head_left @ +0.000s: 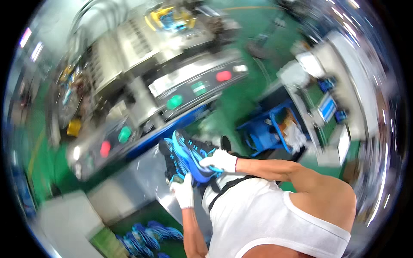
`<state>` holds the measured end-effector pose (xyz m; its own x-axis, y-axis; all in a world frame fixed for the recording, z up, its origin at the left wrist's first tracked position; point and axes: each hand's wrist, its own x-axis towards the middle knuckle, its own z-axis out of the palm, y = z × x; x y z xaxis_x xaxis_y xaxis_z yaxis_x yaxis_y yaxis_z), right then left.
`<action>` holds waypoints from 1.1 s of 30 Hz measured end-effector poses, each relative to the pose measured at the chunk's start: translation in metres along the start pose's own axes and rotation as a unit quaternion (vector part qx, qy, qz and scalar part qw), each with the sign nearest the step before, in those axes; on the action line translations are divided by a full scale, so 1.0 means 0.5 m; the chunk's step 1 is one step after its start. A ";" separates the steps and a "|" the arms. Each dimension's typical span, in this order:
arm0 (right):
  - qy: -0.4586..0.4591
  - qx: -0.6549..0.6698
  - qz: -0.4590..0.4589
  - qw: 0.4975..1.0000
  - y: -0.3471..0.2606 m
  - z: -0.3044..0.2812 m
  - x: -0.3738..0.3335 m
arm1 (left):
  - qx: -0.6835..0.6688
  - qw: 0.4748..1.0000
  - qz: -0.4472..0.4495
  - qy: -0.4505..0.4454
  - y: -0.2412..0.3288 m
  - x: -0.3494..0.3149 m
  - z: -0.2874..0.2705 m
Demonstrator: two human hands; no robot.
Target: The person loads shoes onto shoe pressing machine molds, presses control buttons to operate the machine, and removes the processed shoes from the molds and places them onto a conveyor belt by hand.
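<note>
A blue and black bundle [189,161] of what look like shoe parts is held in front of my waist. Its middle is bright blue and ribbed or stranded, with black pieces with light blue marks on both sides. My left hand [184,191], in a white glove, grips the bundle's near left end. In a matching glove, my right hand [220,161] closes on the right side, thumb lying over the blue part. Motion blur hides the fine detail, and the undersides are out of sight.
Ahead stands a metal press machine [124,56] with a control panel [198,88] bearing green and red buttons. A grey metal table [146,172] lies left of the bundle. More blue bundles [146,236] rest low at left. To the right are a blue crate [262,133] and a white workbench [344,77].
</note>
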<state>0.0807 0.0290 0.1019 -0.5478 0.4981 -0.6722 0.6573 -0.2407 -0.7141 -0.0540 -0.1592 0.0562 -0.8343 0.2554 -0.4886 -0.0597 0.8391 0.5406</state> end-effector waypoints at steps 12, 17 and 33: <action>0.414 0.421 0.050 0.806 0.207 -0.497 -0.328 | 0.190 0.841 0.388 -0.326 0.714 -0.237 0.292; 0.632 0.279 0.116 0.714 0.314 -0.657 -0.445 | 0.241 0.748 0.512 -0.346 0.957 -0.395 0.476; 0.836 -0.089 -0.082 0.535 0.293 -0.877 -0.428 | -0.041 0.618 0.701 -0.353 0.881 -0.447 0.742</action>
<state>0.5214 0.2525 0.2268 0.5259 0.5846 0.6178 0.7915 -0.0706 -0.6071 0.3096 0.3315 0.1493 0.3474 0.8745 0.3384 0.3988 -0.4644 0.7907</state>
